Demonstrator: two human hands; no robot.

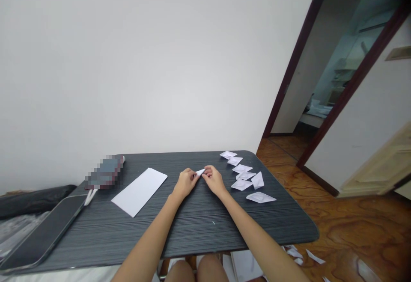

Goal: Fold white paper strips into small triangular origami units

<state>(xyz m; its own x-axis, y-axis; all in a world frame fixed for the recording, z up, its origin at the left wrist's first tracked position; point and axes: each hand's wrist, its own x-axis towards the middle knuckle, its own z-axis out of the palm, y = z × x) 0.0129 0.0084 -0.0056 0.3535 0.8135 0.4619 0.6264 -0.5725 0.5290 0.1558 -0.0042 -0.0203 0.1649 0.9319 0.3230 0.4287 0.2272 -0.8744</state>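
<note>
Between my two hands is a small folded piece of white paper [200, 172], held just above the dark table. My left hand [186, 182] pinches its left end, and my right hand [213, 179] grips the right end between thumb and fingers. The fingers hide part of the folds. Several folded paper boats [242, 169] lie in a loose row to the right of my right hand, the nearest one [260, 197] a little apart from the others. A stack of flat white paper [140, 192] rests left of my left hand.
The dark wood-grain table [192, 239] stands against a white wall. A pixelated phone-like object [107, 173] with a white cable [91, 196] lies at the back left. White paper scraps [293, 252] are on the wooden floor at the right. An open doorway [308, 76] is beyond.
</note>
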